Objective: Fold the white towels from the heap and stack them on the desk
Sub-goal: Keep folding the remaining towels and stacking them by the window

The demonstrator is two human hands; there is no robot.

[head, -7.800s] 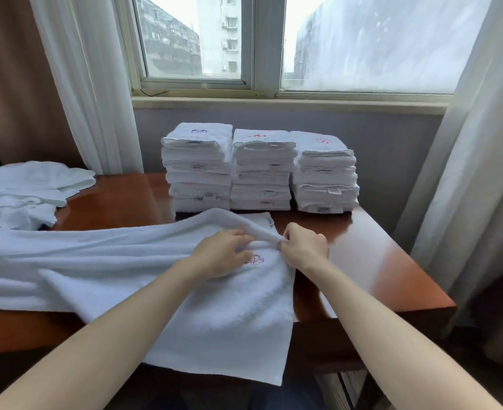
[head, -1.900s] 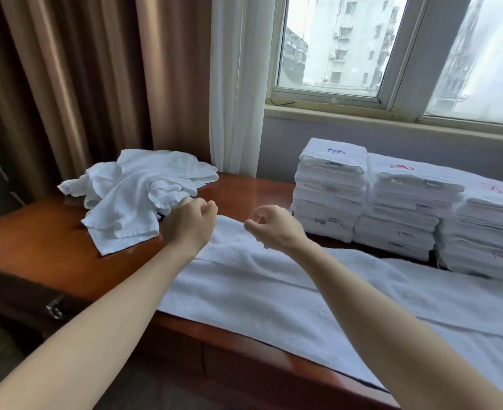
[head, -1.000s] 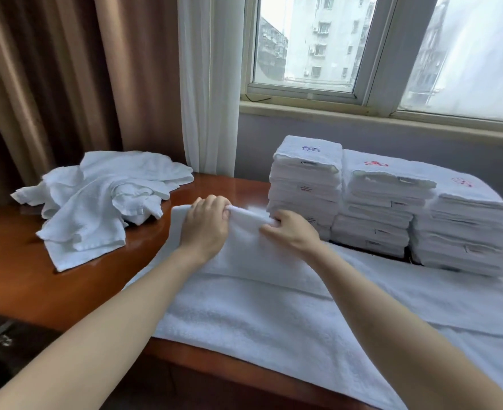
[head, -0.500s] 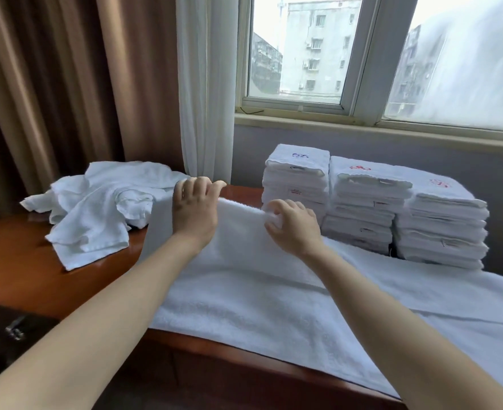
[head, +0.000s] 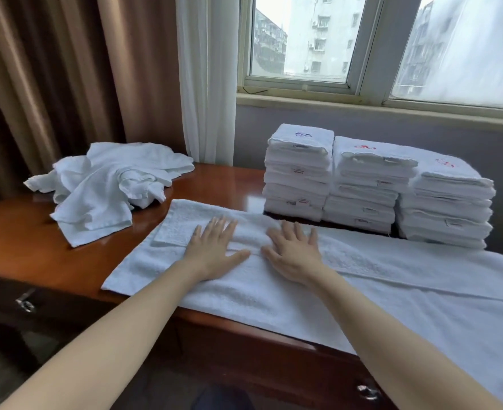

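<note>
A long white towel (head: pixel 348 285) lies spread across the wooden desk (head: pixel 16 232), its far edge folded over toward me. My left hand (head: pixel 214 248) and my right hand (head: pixel 293 251) lie flat on that folded strip, side by side, fingers straight and pressing down. A loose heap of white towels (head: pixel 108 184) sits at the desk's back left. Three stacks of folded white towels (head: pixel 371 187) stand in a row at the back, under the window.
The towel's right end hangs over the desk's front edge. Brown curtains (head: pixel 52 69) and a sheer white curtain (head: pixel 206 78) hang behind the heap. A window sill (head: pixel 362 105) runs above the stacks. Drawer handles (head: pixel 24 303) show on the desk's front.
Both hands had pinched the towel's far left edge and lifted it. They brought it toward me, laid it down and let go, and now rest flat on the fold.
</note>
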